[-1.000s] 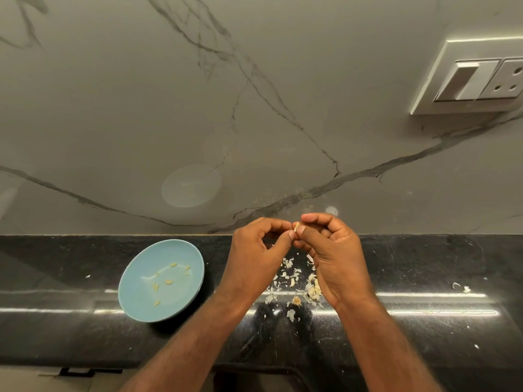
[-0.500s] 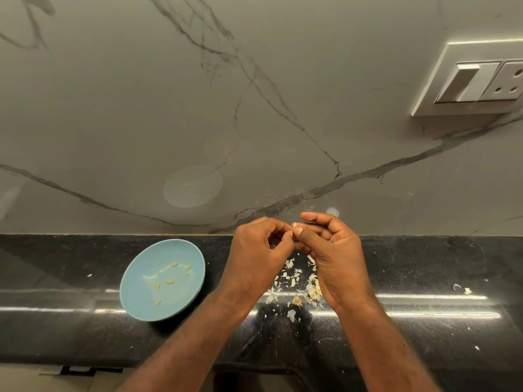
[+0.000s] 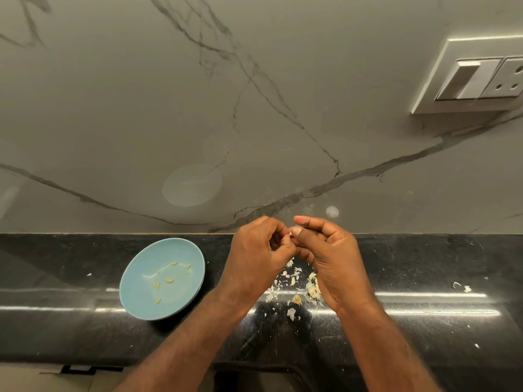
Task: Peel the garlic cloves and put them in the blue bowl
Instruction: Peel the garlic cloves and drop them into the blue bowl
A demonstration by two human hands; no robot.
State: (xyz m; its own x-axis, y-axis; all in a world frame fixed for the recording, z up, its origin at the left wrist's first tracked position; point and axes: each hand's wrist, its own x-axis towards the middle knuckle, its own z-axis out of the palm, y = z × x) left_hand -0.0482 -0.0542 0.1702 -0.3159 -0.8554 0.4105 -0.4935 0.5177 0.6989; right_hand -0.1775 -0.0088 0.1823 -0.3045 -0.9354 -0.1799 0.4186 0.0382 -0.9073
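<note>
While left hand (image 3: 254, 261) and right hand (image 3: 332, 258) meet | each grip pinches the garlic clove (image 3: 290, 235) | blue bowl (image 3: 181, 250) near left hand

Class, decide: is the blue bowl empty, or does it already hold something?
Not empty. The blue bowl holds several small pale garlic cloves scattered across its bottom, well short of full.

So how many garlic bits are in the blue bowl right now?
6 garlic cloves, I think: two toward the far side of the blue bowl, three around its middle, one nearer the front. They're tiny, so I may miss some.
</note>
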